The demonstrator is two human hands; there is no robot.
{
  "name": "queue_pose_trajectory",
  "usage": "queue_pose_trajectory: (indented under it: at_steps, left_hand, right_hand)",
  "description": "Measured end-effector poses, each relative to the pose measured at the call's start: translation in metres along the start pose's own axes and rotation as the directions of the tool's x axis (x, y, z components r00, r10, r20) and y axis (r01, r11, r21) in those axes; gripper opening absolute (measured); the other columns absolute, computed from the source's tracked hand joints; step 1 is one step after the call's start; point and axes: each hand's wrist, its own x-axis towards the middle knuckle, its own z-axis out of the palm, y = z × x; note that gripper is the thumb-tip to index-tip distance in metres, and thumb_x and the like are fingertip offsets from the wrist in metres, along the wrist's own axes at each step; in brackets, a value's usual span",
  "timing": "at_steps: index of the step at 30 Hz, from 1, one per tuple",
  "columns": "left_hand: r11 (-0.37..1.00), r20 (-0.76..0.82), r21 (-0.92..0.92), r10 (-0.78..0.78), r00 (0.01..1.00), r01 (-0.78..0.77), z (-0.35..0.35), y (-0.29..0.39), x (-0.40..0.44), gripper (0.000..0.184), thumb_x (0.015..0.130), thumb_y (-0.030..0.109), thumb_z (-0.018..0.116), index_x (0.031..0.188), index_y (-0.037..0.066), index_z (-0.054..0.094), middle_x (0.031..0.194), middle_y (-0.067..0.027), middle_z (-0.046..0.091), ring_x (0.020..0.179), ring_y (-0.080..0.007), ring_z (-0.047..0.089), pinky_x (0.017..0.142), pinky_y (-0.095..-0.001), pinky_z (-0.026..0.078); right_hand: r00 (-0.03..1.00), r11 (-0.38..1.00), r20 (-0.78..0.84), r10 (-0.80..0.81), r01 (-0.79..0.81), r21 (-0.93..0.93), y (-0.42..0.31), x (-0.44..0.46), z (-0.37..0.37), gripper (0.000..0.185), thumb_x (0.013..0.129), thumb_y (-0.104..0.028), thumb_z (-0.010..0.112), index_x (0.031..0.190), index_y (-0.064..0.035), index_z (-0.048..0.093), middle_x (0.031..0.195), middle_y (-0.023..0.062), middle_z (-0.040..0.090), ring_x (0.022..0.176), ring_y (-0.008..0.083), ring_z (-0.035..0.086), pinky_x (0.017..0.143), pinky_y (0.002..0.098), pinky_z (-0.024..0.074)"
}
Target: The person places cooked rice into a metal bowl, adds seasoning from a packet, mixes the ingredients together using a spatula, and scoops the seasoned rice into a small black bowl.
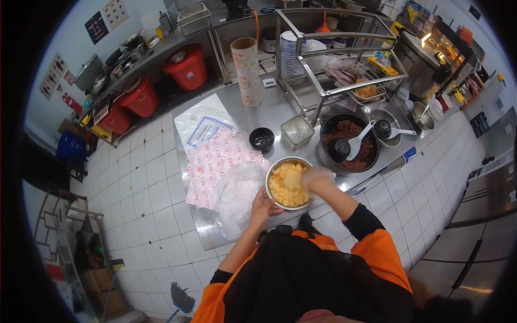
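Observation:
A round metal bowl [267, 185] of yellow rice [281, 196] with orange bits stands at the table's near edge. My left hand [262, 208] is closed on the bowl's left side, fingers under its rim. My right hand [316, 180], in a clear plastic glove, reaches into the bowl from the right. Motion smears its fingers. A pale tan shape [292, 180] lies at them over the rice; I cannot make out what it is. Left of the bowl lie a crumpled clear plastic bag [237, 196] and printed pink-and-white paper [207, 167].
A black pot [325, 156] of dark reddish-brown food, with a white-handled ladle [360, 142] in it, stands to the right. Behind are a small black bowl [262, 139], a square container [297, 132], a tall paper roll [246, 72] and a metal rack [323, 91]. A knife [396, 163] lies at the right edge.

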Motion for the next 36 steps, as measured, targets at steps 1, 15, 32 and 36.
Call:
queue_pose_trajectory:
  at_steps: [1,15,32,36]
  left_hand:
    - [1.000,-0.009,-0.009,0.006,1.000,-0.006,0.001,-0.002,-0.001,0.061,0.090,-0.002,0.047,0.144,0.003,0.019,0.112,-0.0090,0.046,0.082,-0.0218,0.066,0.066,-0.0329,0.061]
    - [1.000,0.004,-0.002,-0.001,1.000,0.001,0.004,0.010,0.007,0.057,0.089,-0.002,0.049,0.141,0.000,0.026,0.110,-0.0096,0.048,0.079,-0.0213,0.066,0.064,-0.0322,0.061]
    - [1.000,0.004,-0.005,0.019,1.000,-0.019,-0.004,-0.004,0.006,0.056,0.090,-0.001,0.047,0.140,0.002,0.022,0.109,-0.0105,0.046,0.086,-0.0234,0.065,0.066,-0.0328,0.061]
    - [1.000,-0.021,-0.021,0.022,1.000,-0.023,0.001,0.001,0.001,0.055,0.090,0.000,0.048,0.139,0.002,0.021,0.109,-0.0117,0.046,0.082,-0.0249,0.066,0.066,-0.0332,0.061]
  right_hand:
    - [0.998,0.998,0.051,-0.023,0.025,-0.049,0.009,0.002,-0.005,0.034,0.078,-0.012,0.062,0.111,-0.0065,0.064,0.107,0.0173,0.066,0.097,0.0296,0.066,0.075,0.0409,0.0544]
    - [0.943,0.954,-0.180,-0.281,0.255,-0.156,0.010,-0.014,0.007,0.016,0.077,-0.012,0.063,0.090,-0.0046,0.069,0.088,0.0138,0.070,0.083,0.0274,0.069,0.066,0.0372,0.0555]
    - [0.954,0.979,-0.221,-0.204,0.204,-0.024,-0.015,-0.072,-0.004,0.017,0.080,-0.016,0.058,0.090,-0.0056,0.068,0.088,0.0142,0.069,0.081,0.0259,0.069,0.064,0.0383,0.0542]
    - [0.974,0.985,-0.147,-0.174,0.169,-0.048,-0.023,-0.025,0.036,0.032,0.073,-0.012,0.066,0.103,-0.0036,0.064,0.100,0.0173,0.066,0.094,0.0293,0.065,0.072,0.0398,0.0535]
